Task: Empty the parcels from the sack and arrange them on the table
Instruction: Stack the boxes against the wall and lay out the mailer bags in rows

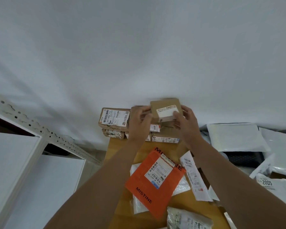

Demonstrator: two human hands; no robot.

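Wooden table [120, 164], far edge: small box [165, 109] pinched between left hand [139, 120] and right hand [186, 122] grips.

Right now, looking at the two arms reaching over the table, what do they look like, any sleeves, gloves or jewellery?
Both arms are bare from the bottom edge of the picture up to the hands, with no sleeve in view. The left hand and the right hand wear no gloves. No watch, bracelet or ring shows on either wrist or on the fingers that can be seen, and there are no markings.
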